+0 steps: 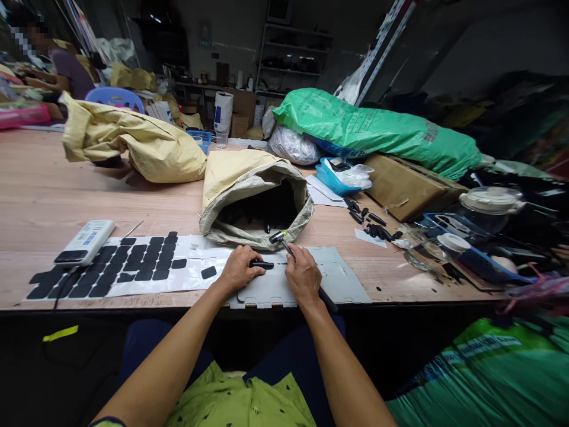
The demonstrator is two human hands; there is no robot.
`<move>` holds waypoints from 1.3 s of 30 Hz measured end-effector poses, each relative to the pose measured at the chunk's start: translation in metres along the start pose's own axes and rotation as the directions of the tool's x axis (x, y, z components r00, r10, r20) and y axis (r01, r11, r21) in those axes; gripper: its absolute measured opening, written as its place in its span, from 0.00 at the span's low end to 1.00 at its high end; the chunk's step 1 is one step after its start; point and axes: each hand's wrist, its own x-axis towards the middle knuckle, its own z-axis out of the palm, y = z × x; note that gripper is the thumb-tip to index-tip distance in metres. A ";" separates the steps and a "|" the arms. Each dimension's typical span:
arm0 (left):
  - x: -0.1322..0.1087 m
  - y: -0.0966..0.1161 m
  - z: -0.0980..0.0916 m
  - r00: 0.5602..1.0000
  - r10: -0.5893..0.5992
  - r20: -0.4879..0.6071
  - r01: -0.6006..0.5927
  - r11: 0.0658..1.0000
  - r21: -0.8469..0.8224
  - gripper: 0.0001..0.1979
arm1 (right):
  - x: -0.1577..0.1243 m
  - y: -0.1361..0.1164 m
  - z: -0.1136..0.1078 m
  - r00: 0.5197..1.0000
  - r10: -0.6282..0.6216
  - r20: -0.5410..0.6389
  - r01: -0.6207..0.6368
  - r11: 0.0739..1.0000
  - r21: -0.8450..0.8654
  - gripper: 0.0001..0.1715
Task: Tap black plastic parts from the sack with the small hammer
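My left hand [240,268] pinches a small black cylindrical piece [263,264] that lies along a grey board [342,276] at the table's front edge. My right hand [303,274] is closed round the handle of a small hammer, whose metal head [276,236] is raised just beyond the black piece and apart from it. The hammer's dark grip [328,300] sticks out below my right hand. Right behind both hands, a yellow woven sack [235,178] lies with its mouth facing me. Dark pieces show inside it, mostly lost in shadow.
On the left, a white device [85,242] rests on a sheet of black adhesive pads [151,258]. Loose black pieces [376,230] lie to the right, near a cardboard box [402,184] under a green sack [377,127]. A glass jar [491,207] stands far right. A person [66,68] sits back left.
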 end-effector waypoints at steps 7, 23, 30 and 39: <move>0.004 0.008 0.004 0.994 -0.111 0.025 0.110 0.993 0.036 0.16 | -0.042 -0.008 -0.014 0.999 -0.009 0.052 -0.011 0.925 0.379 0.23; 0.003 0.006 0.003 0.997 -0.079 0.026 0.078 0.996 0.043 0.15 | -0.059 -0.020 -0.020 0.994 -0.041 0.105 -0.004 0.919 0.395 0.24; 0.000 0.009 0.001 0.994 -0.106 -0.019 0.105 0.993 -0.059 0.19 | -0.061 -0.024 -0.018 0.979 -0.109 0.171 0.033 0.919 0.393 0.23; -0.001 0.007 0.001 0.994 -0.111 -0.017 0.109 0.990 -0.091 0.22 | 0.000 0.002 -0.010 1.000 0.026 -0.010 -0.026 0.999 0.025 0.23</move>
